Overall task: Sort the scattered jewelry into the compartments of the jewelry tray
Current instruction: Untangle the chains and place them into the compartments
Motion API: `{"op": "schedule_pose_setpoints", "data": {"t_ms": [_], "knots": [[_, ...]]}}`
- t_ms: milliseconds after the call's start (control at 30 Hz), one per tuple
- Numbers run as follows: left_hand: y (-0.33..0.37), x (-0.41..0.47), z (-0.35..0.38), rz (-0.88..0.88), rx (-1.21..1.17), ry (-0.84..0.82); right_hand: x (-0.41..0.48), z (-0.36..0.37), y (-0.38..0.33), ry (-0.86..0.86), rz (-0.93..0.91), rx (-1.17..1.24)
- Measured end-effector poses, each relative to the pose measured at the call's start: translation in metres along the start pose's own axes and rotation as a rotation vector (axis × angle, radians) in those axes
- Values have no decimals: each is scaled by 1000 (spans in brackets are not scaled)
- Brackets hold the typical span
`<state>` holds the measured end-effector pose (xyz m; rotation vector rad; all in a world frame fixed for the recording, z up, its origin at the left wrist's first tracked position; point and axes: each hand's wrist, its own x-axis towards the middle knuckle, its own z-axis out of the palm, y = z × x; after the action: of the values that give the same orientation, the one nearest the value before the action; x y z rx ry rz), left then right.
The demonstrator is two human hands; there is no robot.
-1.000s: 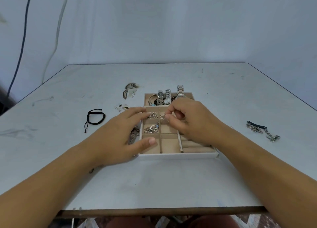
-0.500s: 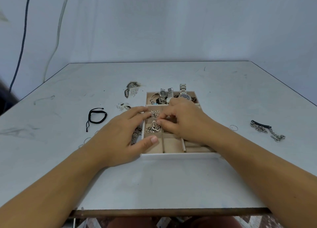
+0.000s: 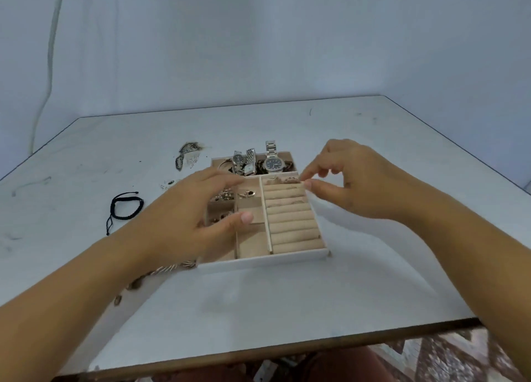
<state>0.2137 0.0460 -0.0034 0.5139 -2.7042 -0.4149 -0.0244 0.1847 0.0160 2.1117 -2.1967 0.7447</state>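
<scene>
Beige velvet-lined jewelry tray [image 3: 290, 256] sits mid-desk [image 3: 258, 295], silver wristwatches [image 3: 273, 163] in its far compartment. Our left hand [image 3: 198, 215] hovers spread and empty over the small left compartments. Our right hand [image 3: 353, 180] pinches thumb to forefinger above the ring rolls; contents unclear. Black cord bracelet [image 3: 126, 207] lies left, apart.

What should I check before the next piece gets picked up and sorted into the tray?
1. Jewelry tray flat on the table: ok.
2. Near small compartment free: ok.
3. Ring rolls uncovered: ok.
4. Right hand free of jewelry: cannot tell; fingertips pinched at the tray's right rim.
5. Left hand clear of the small compartments: not ok, it hovers over them.
6. Loose pieces left outside: not ok; black cord bracelet lies left of the tray.
</scene>
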Motion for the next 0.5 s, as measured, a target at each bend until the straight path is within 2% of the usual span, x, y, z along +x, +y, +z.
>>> {"op": "schedule_pose_setpoints", "data": {"t_ms": [300,500], "knots": [[72,84,46,175,18,-124,-63,-36,89,-101,339,-122],[91,119,79,127,88,-259,-76,-28,103,-109,421,-48]]}}
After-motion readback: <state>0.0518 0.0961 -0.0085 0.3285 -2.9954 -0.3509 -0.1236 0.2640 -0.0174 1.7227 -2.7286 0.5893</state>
